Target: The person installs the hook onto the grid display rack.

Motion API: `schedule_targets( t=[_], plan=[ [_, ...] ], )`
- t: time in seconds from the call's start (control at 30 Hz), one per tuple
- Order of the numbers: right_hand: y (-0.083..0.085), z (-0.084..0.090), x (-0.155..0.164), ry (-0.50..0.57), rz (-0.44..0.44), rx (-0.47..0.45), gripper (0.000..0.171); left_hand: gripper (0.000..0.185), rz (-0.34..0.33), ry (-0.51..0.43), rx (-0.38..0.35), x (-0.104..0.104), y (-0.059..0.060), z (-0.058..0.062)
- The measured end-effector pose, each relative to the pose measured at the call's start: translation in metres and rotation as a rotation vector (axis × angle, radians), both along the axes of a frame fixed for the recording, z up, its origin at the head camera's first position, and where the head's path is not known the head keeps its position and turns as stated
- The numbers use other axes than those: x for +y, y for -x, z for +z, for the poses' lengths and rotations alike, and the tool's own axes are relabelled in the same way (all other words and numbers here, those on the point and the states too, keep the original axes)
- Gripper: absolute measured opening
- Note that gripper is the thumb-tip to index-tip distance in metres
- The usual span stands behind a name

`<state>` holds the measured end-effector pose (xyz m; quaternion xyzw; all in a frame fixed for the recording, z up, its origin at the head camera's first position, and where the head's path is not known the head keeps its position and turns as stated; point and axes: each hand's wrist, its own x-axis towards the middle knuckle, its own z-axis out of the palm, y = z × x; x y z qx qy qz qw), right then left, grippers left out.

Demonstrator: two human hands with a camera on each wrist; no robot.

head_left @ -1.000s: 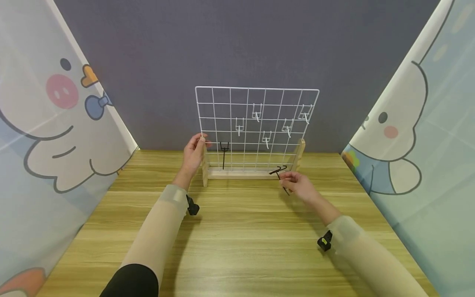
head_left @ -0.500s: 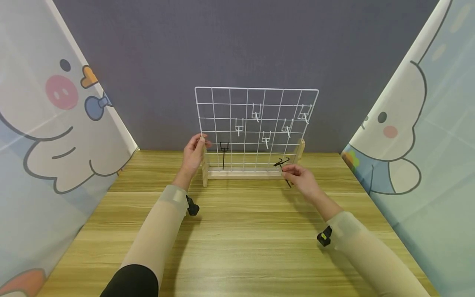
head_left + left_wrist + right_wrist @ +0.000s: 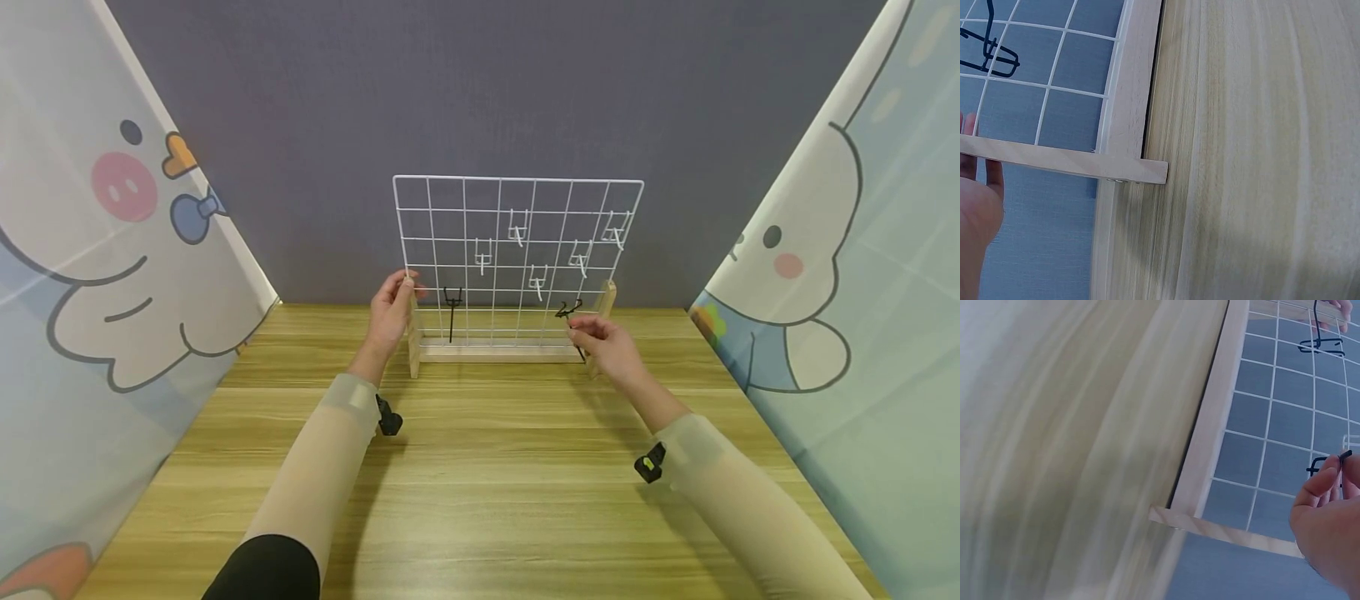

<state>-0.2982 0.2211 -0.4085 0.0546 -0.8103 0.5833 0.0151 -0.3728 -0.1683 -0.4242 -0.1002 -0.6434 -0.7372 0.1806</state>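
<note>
Hands work at a white wire grid (image 3: 517, 250) that stands upright in a wooden base (image 3: 495, 352) at the far side of the table (image 3: 480, 483), at 12 o'clock from the person. The left hand (image 3: 390, 312) grips the grid's left edge low down, fingers curled round the wire just above the left wooden post (image 3: 413, 342); in the left wrist view only the palm and fingertips (image 3: 975, 187) show beside that post. The right hand (image 3: 606, 346) pinches a black hook (image 3: 568, 312) between thumb and fingers, closed tight on its stem, and holds it up against the grid's lower right part, at about 5 o'clock on the panel, just left of the right post (image 3: 607, 304). In the right wrist view the hook's prongs (image 3: 1329, 465) lie at the wire, though whether they have caught a bar cannot be told. A second black hook (image 3: 452, 304) hangs from the grid low on the left, at about 7 o'clock, near the left hand. Five white hooks (image 3: 517, 225) hang across the middle and upper right cells. Cartoon-duck curtains (image 3: 112, 250) close in the table at 9 and 3 o'clock, and a grey wall (image 3: 480, 83) stands behind.
</note>
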Motion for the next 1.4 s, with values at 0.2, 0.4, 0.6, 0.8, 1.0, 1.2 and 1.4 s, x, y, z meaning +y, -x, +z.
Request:
schedule_targets(
  t=[0.2,0.4,0.6,0.8,1.0,1.2,1.4],
  plan=[
    [0.005,0.009,-0.007,-0.026,-0.031,0.012,0.037,0.032,0.010,0.017,-0.006,0.000,0.000,0.000],
    [0.014,0.007,-0.012,-0.047,-0.056,0.037,0.034,0.034,0.013,0.015,0.000,-0.001,0.000,0.000],
    [0.020,0.006,-0.017,-0.049,-0.078,0.022,0.033,0.035,0.001,0.019,-0.001,0.000,0.000,0.000],
    [0.027,0.002,-0.018,-0.052,-0.098,-0.002,0.033,0.035,0.007,0.031,-0.016,-0.001,0.000,0.000],
    [0.030,0.002,-0.015,-0.048,-0.100,-0.003,0.033,0.036,0.013,0.036,-0.011,-0.001,0.001,0.000],
    [0.028,0.001,-0.014,-0.032,-0.067,-0.018,0.035,0.036,0.003,0.030,-0.016,-0.001,0.002,-0.001],
    [0.025,0.002,-0.014,-0.018,-0.046,-0.014,0.038,0.036,-0.004,0.017,-0.001,-0.001,0.002,-0.001]
  ],
)
